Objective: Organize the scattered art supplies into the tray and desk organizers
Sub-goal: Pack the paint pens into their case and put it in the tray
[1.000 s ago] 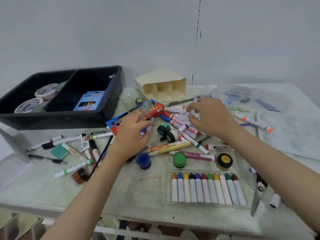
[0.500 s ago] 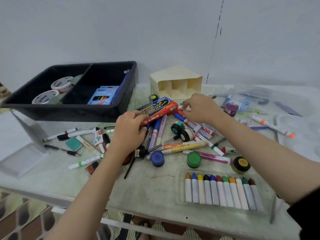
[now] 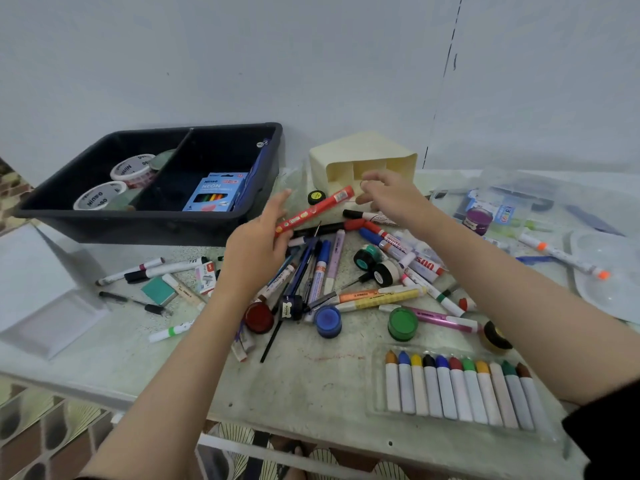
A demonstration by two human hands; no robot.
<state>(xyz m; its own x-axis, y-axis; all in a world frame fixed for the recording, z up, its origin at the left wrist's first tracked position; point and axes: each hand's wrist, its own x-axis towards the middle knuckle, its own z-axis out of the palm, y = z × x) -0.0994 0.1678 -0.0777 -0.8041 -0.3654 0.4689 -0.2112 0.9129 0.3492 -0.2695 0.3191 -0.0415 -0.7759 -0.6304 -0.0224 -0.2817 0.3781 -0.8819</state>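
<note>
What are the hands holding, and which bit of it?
The left hand grips the long red box by its lower end. The right hand is curled near the upper end; whether it holds anything cannot be told.

Bare tabletop (image 3: pixel 304 386) runs along the near edge; the marker pile (image 3: pixel 346 271) crowds the middle before tray (image 3: pixel 138 225) and organizer (image 3: pixel 360 147).
</note>
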